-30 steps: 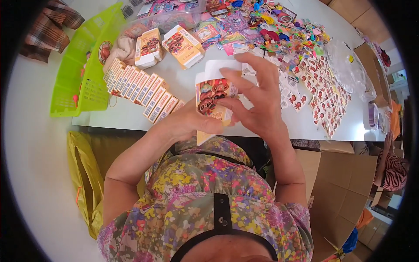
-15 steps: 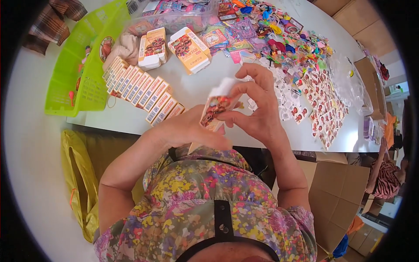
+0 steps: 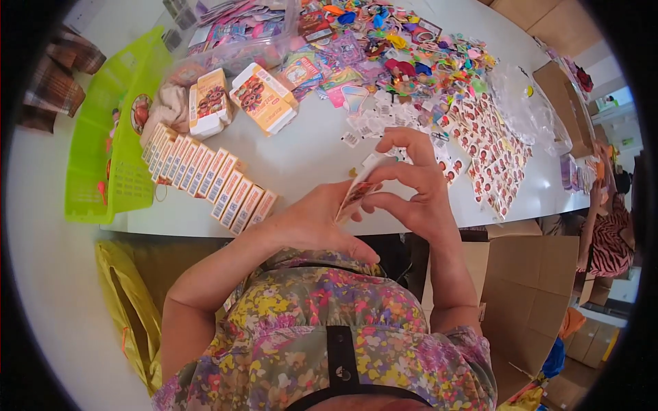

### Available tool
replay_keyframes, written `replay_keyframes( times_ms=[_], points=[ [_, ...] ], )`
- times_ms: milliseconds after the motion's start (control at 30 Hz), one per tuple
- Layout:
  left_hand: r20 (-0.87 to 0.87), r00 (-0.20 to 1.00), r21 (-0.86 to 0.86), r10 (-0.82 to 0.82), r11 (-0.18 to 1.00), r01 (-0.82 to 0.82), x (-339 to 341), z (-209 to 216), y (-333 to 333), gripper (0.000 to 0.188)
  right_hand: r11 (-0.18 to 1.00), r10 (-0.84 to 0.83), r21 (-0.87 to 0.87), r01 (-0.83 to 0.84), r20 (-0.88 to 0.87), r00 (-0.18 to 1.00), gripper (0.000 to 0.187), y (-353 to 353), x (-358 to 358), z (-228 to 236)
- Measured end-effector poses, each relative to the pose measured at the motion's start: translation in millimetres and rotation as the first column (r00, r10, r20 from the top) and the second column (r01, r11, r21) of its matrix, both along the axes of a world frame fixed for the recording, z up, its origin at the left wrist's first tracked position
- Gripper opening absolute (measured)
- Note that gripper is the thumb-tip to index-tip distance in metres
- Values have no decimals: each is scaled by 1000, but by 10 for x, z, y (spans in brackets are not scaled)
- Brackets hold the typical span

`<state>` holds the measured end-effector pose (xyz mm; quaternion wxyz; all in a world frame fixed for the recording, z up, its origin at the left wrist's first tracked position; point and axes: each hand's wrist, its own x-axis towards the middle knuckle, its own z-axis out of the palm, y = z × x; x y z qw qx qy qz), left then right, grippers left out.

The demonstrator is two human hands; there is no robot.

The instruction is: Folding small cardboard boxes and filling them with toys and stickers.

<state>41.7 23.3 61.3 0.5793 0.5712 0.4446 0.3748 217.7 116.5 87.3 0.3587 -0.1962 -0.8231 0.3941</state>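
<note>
Above the near table edge, I hold a small printed carton (image 3: 355,195) tilted up, its white flap at the top. My left hand (image 3: 312,218) cradles it from behind and below; the fingers are partly hidden, and the thumb sticks out toward me. On the carton's other side, my right hand (image 3: 415,192) closes thumb and forefinger at its upper edge, the other fingers curled above. To the left, a slanting row of small closed cartons (image 3: 205,179) stands on the table. Two more cartons, an upright one (image 3: 209,103) and a flatter one (image 3: 264,98), sit behind them.
A green basket (image 3: 130,181) stands at the left, beside a clear bin (image 3: 264,42) of packets. Loose colourful trinkets (image 3: 411,51), small white packets (image 3: 394,116) and sticker sheets (image 3: 497,161) cover the far and right table. A plastic bag (image 3: 531,103) and open cardboard box (image 3: 528,294) are at right.
My view has shifted, so the table things sit lower and more to the left. The carton is turned more edge-on between my hands, and my left thumb has swung away from it.
</note>
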Motion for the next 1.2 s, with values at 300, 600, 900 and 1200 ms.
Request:
replay_keyframes(
  times_ms=[300, 600, 900, 1200],
  points=[
    [93, 989, -179, -119, 975, 134, 40, -92, -40, 78, 882, 329, -358, -307, 1, 944, 20, 87, 227, -184],
    [216, 867, -115, 449, 894, -434, 163, -243, 33, 27, 839, -52, -543, 24, -36, 998, 19, -103, 170, -548],
    [132, 914, -178, 384, 916, -359, 119, -338, -108, 43, 877, -285, -377, 298, 92, 954, 22, -235, 165, -630],
    [126, 817, 62, 563, 817, -573, 111, -472, -370, 68, 829, -223, -509, 232, 80, 972, 8, -374, 92, -636]
  ],
)
